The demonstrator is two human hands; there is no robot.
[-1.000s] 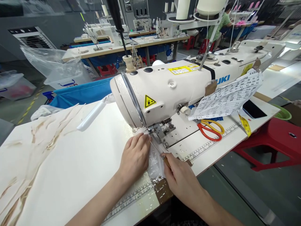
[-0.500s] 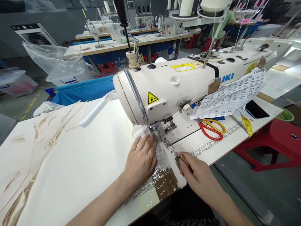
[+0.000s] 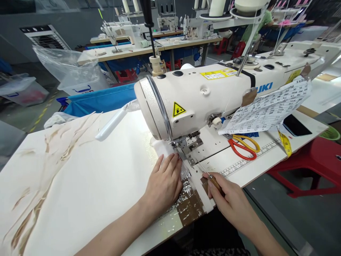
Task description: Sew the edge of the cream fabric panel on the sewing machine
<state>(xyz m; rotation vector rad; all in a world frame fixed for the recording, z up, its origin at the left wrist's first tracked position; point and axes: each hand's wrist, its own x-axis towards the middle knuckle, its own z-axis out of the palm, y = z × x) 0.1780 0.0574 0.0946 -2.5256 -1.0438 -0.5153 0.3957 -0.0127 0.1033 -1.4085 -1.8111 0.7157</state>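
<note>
My left hand (image 3: 165,181) lies flat with fingers stretched out, just in front of the sewing machine's (image 3: 186,103) presser foot (image 3: 176,143). Its fingertips rest on a piece of thin white fabric (image 3: 162,147) that runs under the needle area. My right hand (image 3: 229,197) is closed around the wooden handle of an awl (image 3: 213,180). The awl's thin metal shaft points up and left, its tip close to a small metal guide (image 3: 191,161) on the machine bed. Clear tape over a brown patch (image 3: 189,208) covers the table edge between my hands.
Red and yellow scissors (image 3: 243,147), a tape measure (image 3: 284,142), a phone (image 3: 297,125) and a handwritten sheet (image 3: 266,106) are on the right. Cream fabric strips (image 3: 39,188) lie at the left. A red stool (image 3: 311,163) stands beside the table. Someone in green (image 3: 259,26) sits far back.
The view has swung slightly left, so everything sits further right. My left hand has slid back a little from the presser foot, showing more white fabric. The right hand keeps its hold on the awl.
</note>
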